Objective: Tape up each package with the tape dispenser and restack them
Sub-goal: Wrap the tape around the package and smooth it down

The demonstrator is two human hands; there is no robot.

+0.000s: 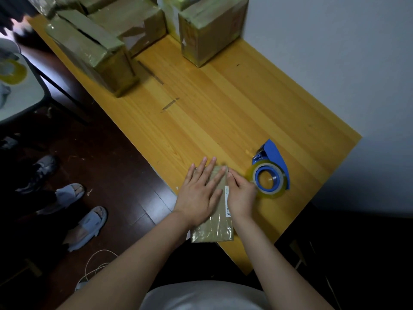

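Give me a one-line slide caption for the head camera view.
On a wooden table, left hand flat on a small package, right hand curled at its edge, blue tape dispenser alongside.

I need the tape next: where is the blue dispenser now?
In the head view the tape dispenser lies on the wooden table, just right of the right hand, which touches the package under the flat left hand.

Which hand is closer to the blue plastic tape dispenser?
Right. The right hand sits at the right edge of the brown taped package, close beside the blue plastic tape dispenser; the left hand lies flat on the package, farther away.
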